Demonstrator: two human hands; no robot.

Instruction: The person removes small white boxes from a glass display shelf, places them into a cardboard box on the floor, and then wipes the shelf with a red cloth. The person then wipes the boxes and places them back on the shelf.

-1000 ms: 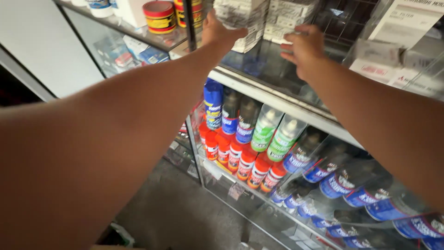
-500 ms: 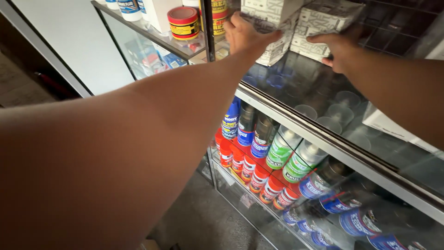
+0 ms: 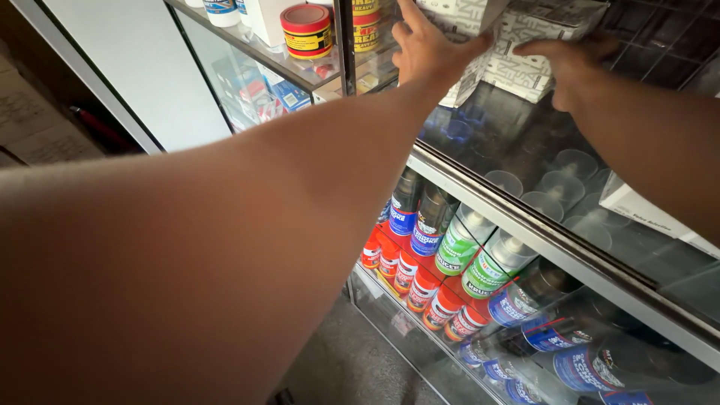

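Observation:
Both my arms reach up over a glass display case (image 3: 540, 240). My left hand (image 3: 427, 49) presses against the left side of a stack of white patterned cardboard boxes (image 3: 536, 45) standing on the case's glass top. My right hand (image 3: 574, 64) lies flat on the boxes' right part, fingers pointing left. The boxes sit between the two hands, and the fingertips of both are partly cut off by the top edge of the picture.
Inside the case stand rows of spray cans (image 3: 480, 255) with green, blue and red labels and red caps (image 3: 420, 285). To the left, a glass shelf carries a red-lidded yellow tub (image 3: 307, 30) and white containers (image 3: 221, 11). A white box (image 3: 645, 214) lies at the right.
The view has moved closer and tilted; both hands now appear larger and rest on the white boxes, with the right hand shifted onto the box top.

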